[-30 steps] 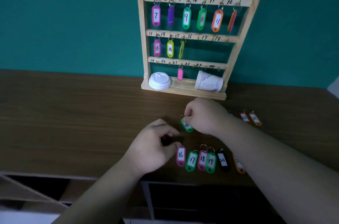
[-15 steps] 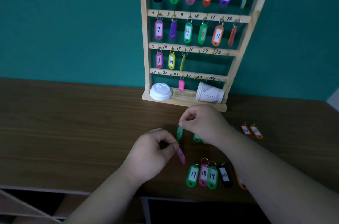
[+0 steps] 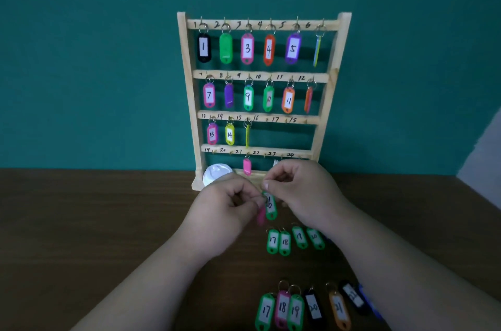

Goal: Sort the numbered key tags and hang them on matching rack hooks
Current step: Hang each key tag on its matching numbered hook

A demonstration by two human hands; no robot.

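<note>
Office-like desk setting: wooden tabletop (image 3: pixel 81 222), teal wall (image 3: pixel 81 59), numbered key rack (image 3: pixel 189 86).

The left hand (image 3: pixel 227 208) and right hand (image 3: pixel 301 195) are bare, as are the left forearm (image 3: pixel 151 276) and right forearm (image 3: pixel 393 263); the visible thumbnail is short.

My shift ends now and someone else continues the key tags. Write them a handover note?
Left hand pinches a blurred pink tag; right hand pinches the ring of green tag 16, both over the table.
Done: rack hooks 1 to 15 each hold a tag; a small pink tag hangs by the 21 mark.
Left: hooks 16 to 18 and the other bottom hooks are bare; the front row, tags 17 to 22, and a green row behind it lie unhung.
</note>
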